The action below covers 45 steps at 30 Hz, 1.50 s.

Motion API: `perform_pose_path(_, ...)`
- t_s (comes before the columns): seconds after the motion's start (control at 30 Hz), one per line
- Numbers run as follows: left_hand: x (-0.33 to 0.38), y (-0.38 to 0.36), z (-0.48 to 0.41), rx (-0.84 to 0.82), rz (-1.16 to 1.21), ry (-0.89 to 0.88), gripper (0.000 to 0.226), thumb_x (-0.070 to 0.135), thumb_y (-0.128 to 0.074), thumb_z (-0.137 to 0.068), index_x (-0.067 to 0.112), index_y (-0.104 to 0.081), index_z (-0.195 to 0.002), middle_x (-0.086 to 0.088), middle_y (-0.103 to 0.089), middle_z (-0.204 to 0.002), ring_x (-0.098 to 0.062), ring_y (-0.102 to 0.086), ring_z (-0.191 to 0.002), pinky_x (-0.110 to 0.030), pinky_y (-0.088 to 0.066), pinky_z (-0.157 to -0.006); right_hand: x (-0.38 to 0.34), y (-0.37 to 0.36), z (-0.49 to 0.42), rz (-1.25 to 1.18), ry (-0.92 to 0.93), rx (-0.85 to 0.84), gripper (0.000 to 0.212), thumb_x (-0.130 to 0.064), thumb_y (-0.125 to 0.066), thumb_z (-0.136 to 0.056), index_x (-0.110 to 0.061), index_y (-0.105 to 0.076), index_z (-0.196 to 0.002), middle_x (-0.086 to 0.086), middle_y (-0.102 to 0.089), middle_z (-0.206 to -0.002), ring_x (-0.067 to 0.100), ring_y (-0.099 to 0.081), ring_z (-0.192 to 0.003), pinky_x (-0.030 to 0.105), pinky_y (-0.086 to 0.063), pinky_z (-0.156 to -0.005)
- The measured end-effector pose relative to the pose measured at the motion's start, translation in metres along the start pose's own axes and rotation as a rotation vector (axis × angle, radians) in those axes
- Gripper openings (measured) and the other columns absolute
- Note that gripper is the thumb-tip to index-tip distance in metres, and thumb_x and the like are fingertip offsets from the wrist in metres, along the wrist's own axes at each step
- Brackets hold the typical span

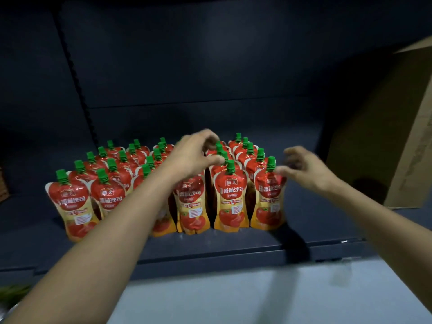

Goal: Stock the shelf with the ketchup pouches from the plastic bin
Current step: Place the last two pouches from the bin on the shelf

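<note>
Stand-up ketchup pouches [230, 197], red above and yellow-orange below. Each carries a tomato picture and white Chinese lettering, and is closed by a ridged green screw cap [231, 165]. They stand upright with labels facing forward, in close files running front to back on the dark blue shelf [233, 244]. Neighbours touch or nearly touch. A narrow dark gap separates the two right-hand files from the rest. The front row stands back from the shelf's front edge.
</note>
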<state>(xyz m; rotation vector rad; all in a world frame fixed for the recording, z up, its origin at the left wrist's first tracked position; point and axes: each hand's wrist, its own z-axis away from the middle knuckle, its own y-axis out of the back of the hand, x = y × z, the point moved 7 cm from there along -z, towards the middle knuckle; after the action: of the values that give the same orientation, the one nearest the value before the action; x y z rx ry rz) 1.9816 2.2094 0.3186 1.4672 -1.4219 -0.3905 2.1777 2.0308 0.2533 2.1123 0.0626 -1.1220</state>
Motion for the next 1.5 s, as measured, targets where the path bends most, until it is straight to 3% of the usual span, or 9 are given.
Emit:
perform_pose_path(0.13, -0.048, 0.052, 0.03, 0.084, -0.092, 0.069, 0.052, 0.04, -0.07, -0.084, 0.026, -0.053, -0.131, 0.004, -0.057, -0.133, -0.014, -0.053, -0.121, -0.03, -0.042, -0.097, -0.058, 0.019, 0.019, 0.152, 0.329, 0.367, 0.04, -0.042, -0.061, -0.087, -0.023, -0.053, -0.121, -0.005, -0.062, -0.112, 0.012, -0.056, -0.106, 0.041, -0.05, -0.089)
perform_pose_path(0.3, -0.103, 0.063, 0.041, -0.038, -0.194, 0.186, 0.065, 0.037, -0.075, -0.082, 0.023, -0.047, -0.139, -0.001, -0.053, -0.141, -0.019, -0.051, -0.126, -0.034, -0.043, -0.103, -0.16, -0.057, 0.031, 0.448, 0.644, 0.113, 0.031, -0.044, -0.057, -0.09, -0.026, -0.062, -0.115, -0.009, -0.064, -0.11, 0.014, -0.05, -0.108, 0.036, -0.038, -0.095)
perform_pose_path(0.4, -0.123, 0.055, 0.04, -0.146, -0.194, 0.237, 0.062, 0.034, -0.076, -0.08, 0.027, -0.048, -0.136, -0.003, -0.05, -0.144, -0.022, -0.049, -0.128, -0.042, -0.043, -0.107, -0.172, -0.112, 0.015, 0.696, 0.572, -0.136, 0.035, -0.045, -0.06, -0.088, -0.024, -0.063, -0.116, -0.004, -0.065, -0.112, 0.019, -0.051, -0.111, 0.039, -0.032, -0.101)
perform_pose_path(0.57, -0.13, 0.045, 0.036, -0.247, -0.199, 0.2, 0.023, 0.022, -0.071, -0.086, 0.024, -0.067, -0.109, -0.004, -0.052, -0.141, -0.025, -0.049, -0.127, -0.041, -0.045, -0.102, -0.167, -0.155, -0.003, 0.815, 0.517, -0.289, 0.019, -0.036, -0.06, -0.09, -0.021, -0.068, -0.097, -0.002, -0.068, -0.093, 0.022, -0.059, -0.094, 0.045, -0.029, -0.104)
perform_pose_path(0.73, -0.13, 0.043, 0.037, -0.286, -0.107, 0.176, 0.011, 0.019, -0.069, -0.088, 0.026, -0.067, -0.097, -0.001, -0.06, -0.124, -0.02, -0.06, -0.107, -0.042, -0.057, -0.087, -0.159, -0.158, -0.009, 0.785, 0.515, -0.271, 0.014, -0.03, -0.058, -0.09, -0.022, -0.069, -0.086, -0.003, -0.066, -0.085, 0.022, -0.056, -0.088, 0.045, -0.029, -0.104)
perform_pose_path(0.93, -0.124, 0.041, 0.037, -0.262, -0.104, 0.179, 0.012, 0.019, -0.068, -0.089, 0.024, -0.067, -0.099, 0.0, -0.058, -0.12, -0.022, -0.058, -0.111, -0.032, -0.053, -0.079, -0.157, -0.157, -0.01, 0.773, 0.546, -0.256, 0.015, -0.029, -0.058, -0.091, -0.023, -0.067, -0.08, -0.005, -0.065, -0.079, 0.018, -0.054, -0.08, 0.046, -0.027, -0.105)
perform_pose_path(1.17, -0.127, 0.066, 0.049, -0.108, -0.064, 0.155, 0.047, 0.033, -0.072, -0.085, 0.027, -0.055, -0.128, 0.001, -0.059, -0.128, -0.018, -0.056, -0.119, -0.035, -0.049, -0.097, -0.16, -0.154, -0.005, 0.754, 0.445, -0.29, 0.021, -0.04, -0.055, -0.092, -0.026, -0.066, -0.103, -0.007, -0.068, -0.098, 0.016, -0.06, -0.098, 0.051, -0.026, -0.111)
perform_pose_path(1.37, -0.178, 0.147, 0.084, 0.17, -0.064, 0.065, 0.045, 0.034, -0.068, -0.089, 0.021, -0.056, -0.129, 0.005, -0.057, -0.128, -0.004, -0.05, -0.112, -0.022, -0.038, -0.093, -0.221, -0.152, 0.012, 0.484, 0.542, 0.173, 0.035, -0.053, -0.047, -0.092, -0.023, -0.063, -0.101, -0.005, -0.066, -0.094, 0.017, -0.057, -0.093, 0.04, -0.037, -0.093)
perform_pose_path(1.5, -0.242, 0.169, 0.099, 0.16, -0.083, 0.146, 0.053, 0.033, -0.07, -0.087, 0.015, -0.052, -0.133, -0.002, -0.055, -0.134, -0.015, -0.051, -0.123, -0.023, -0.036, -0.096, -0.272, -0.221, 0.024, 0.512, 0.632, 0.014, 0.034, -0.051, -0.052, -0.09, -0.028, -0.061, -0.113, -0.006, -0.065, -0.105, 0.017, -0.052, -0.104, 0.038, -0.034, -0.095)
